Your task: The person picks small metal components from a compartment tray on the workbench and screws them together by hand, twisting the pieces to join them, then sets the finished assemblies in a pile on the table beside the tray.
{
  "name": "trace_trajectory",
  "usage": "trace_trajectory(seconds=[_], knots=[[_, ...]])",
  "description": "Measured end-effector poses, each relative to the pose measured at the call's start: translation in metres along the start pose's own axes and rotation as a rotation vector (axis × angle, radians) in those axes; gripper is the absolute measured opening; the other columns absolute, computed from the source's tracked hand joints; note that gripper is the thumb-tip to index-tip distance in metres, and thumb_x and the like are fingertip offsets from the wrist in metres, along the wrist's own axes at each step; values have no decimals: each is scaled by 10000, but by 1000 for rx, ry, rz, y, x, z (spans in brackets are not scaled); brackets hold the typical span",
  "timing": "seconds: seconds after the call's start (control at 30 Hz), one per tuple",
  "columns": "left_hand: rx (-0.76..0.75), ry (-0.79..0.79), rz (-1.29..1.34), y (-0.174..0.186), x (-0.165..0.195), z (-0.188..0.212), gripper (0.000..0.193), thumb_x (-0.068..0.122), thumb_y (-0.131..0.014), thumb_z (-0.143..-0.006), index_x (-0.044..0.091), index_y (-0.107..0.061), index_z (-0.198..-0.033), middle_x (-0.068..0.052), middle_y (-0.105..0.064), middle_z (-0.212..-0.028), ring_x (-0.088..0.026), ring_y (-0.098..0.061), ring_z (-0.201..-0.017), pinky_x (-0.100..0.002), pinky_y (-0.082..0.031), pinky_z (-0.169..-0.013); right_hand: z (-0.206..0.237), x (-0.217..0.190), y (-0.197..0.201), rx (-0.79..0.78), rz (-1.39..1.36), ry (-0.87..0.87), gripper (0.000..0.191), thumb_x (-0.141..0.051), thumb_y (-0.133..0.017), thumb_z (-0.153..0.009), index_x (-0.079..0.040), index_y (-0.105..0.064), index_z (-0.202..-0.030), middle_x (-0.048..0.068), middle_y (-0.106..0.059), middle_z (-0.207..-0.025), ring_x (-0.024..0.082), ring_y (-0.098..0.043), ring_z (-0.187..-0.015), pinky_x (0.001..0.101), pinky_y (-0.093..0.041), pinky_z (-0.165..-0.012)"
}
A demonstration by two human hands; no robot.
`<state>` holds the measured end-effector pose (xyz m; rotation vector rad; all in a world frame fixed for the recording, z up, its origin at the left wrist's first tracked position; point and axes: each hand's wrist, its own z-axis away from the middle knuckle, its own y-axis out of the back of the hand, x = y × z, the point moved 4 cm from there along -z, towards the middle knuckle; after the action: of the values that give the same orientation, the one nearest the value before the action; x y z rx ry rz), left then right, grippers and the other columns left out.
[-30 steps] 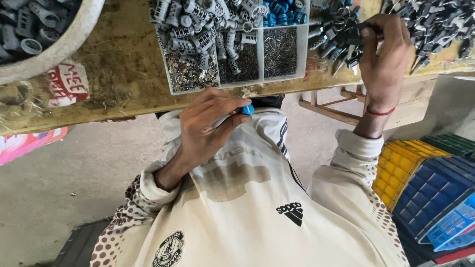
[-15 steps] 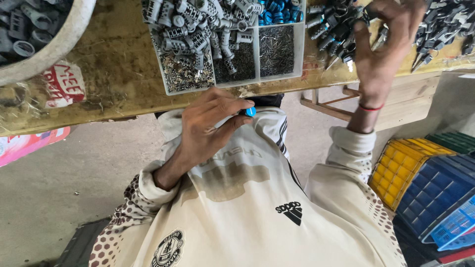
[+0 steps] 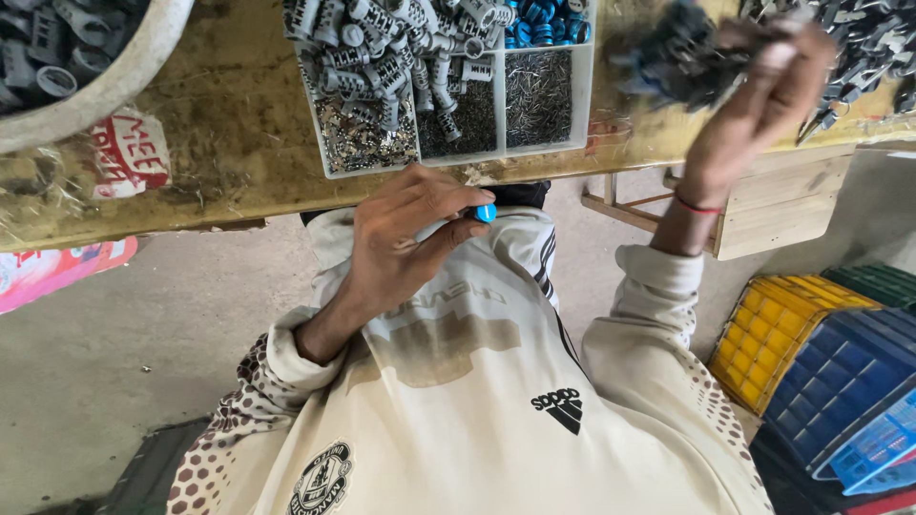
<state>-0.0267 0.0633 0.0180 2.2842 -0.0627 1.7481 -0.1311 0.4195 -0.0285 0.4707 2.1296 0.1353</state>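
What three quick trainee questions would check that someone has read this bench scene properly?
1. What do the fingertips of the left hand pinch, close to the chest?
A. small blue part
B. a screwdriver
C. a yellow crate
2. True or false: the white compartment tray of metal parts sits on the floor.
3. Fill in: the right hand, blurred as it reaches over the pile of grey parts, wears a ___ thread band on its wrist.

Key: 1 A. 2 False, it lies on the worn wooden workbench. 3 red.
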Motion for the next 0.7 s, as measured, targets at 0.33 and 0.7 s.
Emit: trace_trajectory(seconds=[0.33, 0.7], knots=[[-112, -139, 55, -34, 8, -12, 400, 19, -791, -966, 84, -639, -1330, -87, -740, -1186, -176, -753, -1005, -313, -635, -790, -5, -161, -3, -764, 191, 107, 392, 16, -585, -971, -44, -451, -1335, 223, -662, -916, 223, -620, -680, 341, -550, -606], [-296, -398, -364, -37, 1, 11, 425, 5, -764, -972, -67, -615, -1364, -123, -654, -1052, -265, -657, -927, -369, -577, -761, 13, -201, -82, -1102, 414, 216, 744, 128, -623, -958, -66, -286, -1592, 71, -617, -830, 203, -553, -664, 388, -525, -624]])
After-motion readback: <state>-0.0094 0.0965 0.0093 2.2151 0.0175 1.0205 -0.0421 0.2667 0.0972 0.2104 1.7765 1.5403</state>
